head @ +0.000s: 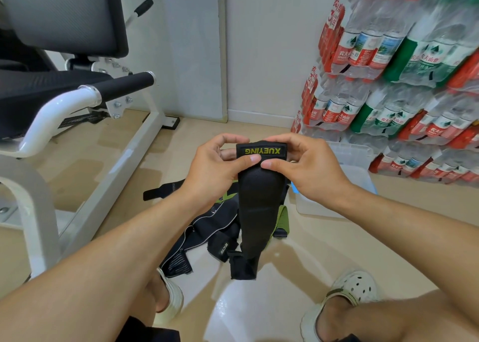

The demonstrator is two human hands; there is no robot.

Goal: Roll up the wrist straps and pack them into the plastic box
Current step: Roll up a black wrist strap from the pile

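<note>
Pinching: my left hand point(217, 168) and right hand point(305, 165) gripped the strap's folded top.
Strap: wrist strap point(259, 207), black, padded, hung limp.
Box: plastic box point(347, 181), clear.

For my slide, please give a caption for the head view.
Both hands, left and right, pinch a black wrist strap before rolling.

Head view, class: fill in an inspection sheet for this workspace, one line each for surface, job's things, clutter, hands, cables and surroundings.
Surface: glossy beige floor.
Job's things: black wrist strap held up, hanging unrolled; more straps piled beneath; clear plastic box behind the right hand.
Clutter: nothing seen.
Hands: left hand and right hand both pinch the strap's top end.
Cables: nothing seen.
Surroundings: exercise machine on the left, stacked bottled-water packs on the right.
</note>
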